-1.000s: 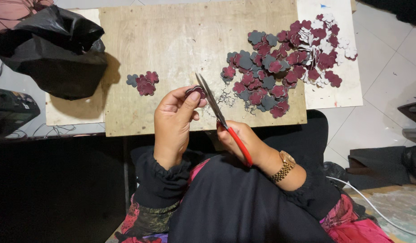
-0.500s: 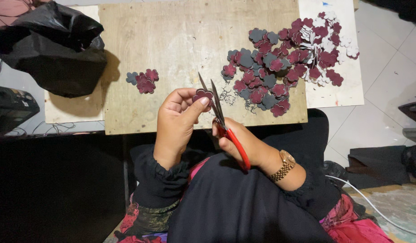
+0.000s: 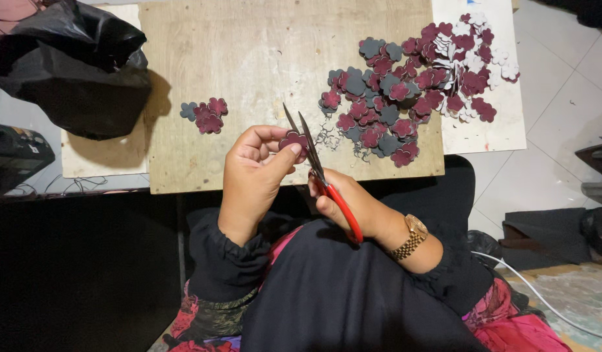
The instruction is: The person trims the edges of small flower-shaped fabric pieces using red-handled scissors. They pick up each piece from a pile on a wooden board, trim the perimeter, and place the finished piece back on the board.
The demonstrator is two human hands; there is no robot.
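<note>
1. Between the fingers (image 3: 282, 145) of the left hand (image 3: 252, 179) sits a small maroon flower-shaped cutout (image 3: 293, 139), pinched by thumb and forefinger just above the near edge of the desk (image 3: 249, 58).
2. Just right of those fingers, the red-handled scissors (image 3: 320, 176) stand with blades slightly parted, the cutout touching the blade edge.
3. Wrapped around the red handles, the right hand (image 3: 353, 208) has its fingers closed through and around the loops; a gold wristwatch (image 3: 413, 236) shows on that wrist.
4. Up and to the left of the left fingers, a small cluster of maroon and grey flower pieces (image 3: 206, 115) lies on the bare wood, well apart from them.
5. Up and to the right of the scissor tips, a large heap of maroon, grey and white flower cutouts (image 3: 411, 91) spreads across the wood and onto a white sheet (image 3: 490, 133).
6. Thin trimmed scraps (image 3: 328, 138) lie just beside the blades.
7. Far left of the fingers, a crumpled black plastic bag (image 3: 73, 72) rests on the desk corner.
</note>
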